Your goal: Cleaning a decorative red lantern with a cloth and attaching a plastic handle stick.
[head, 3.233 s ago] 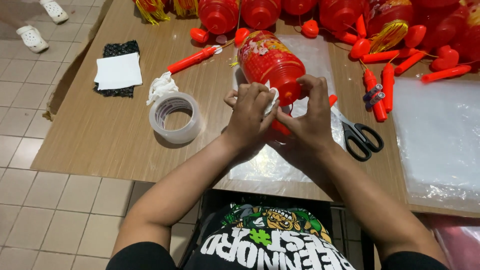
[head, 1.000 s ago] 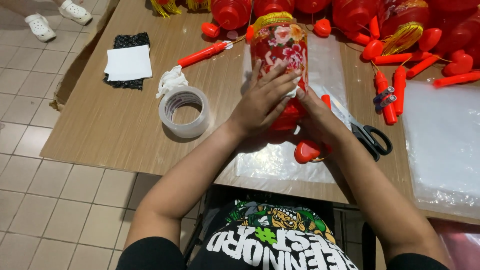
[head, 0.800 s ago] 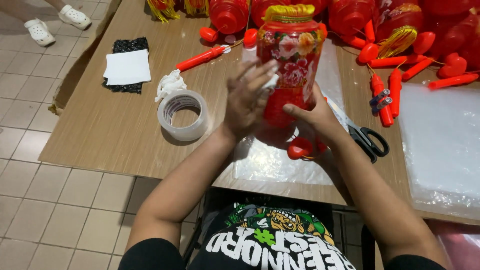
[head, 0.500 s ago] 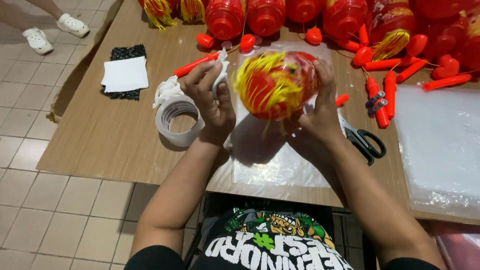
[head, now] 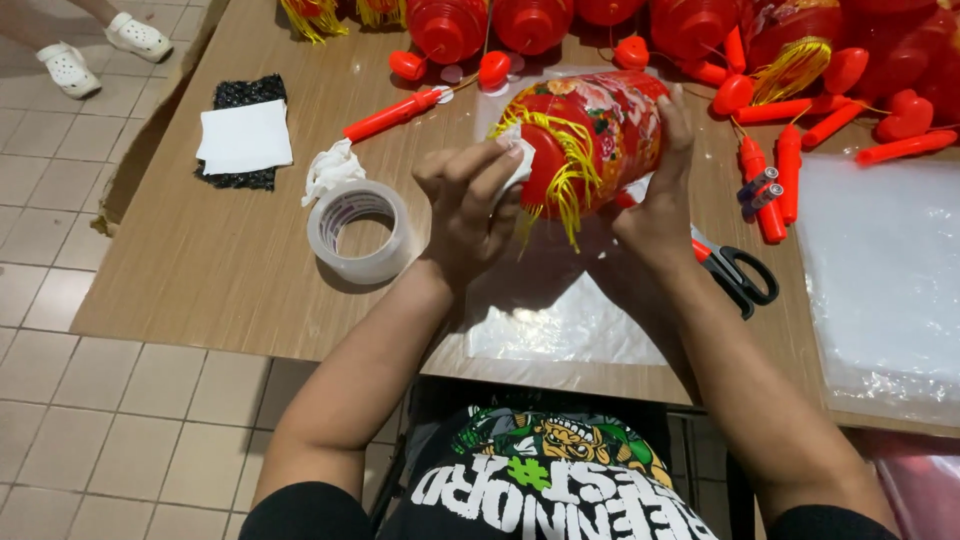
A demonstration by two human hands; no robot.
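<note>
A broad brown wood-grain table fills most of the view, and on its right side lies a stack of clear plastic sheets, with another clear plastic sheet spread just in front of the person. Held above that sheet, tilted on its side, is a red cylindrical lantern with a floral print and yellow tassel fringe, its fringed end facing the camera. The right hand wraps the lantern's far side, fingers curled over the top of the body. The left hand is clenched at the fringed end, its fingertips pinching a small white piece of paper or tape against the rim. To the left of that hand a roll of clear packing tape stands flat on the table, with a crumpled white tissue touching it. Black-handled scissors lie beside the right wrist, and red plastic stick handles are scattered beyond.
</note>
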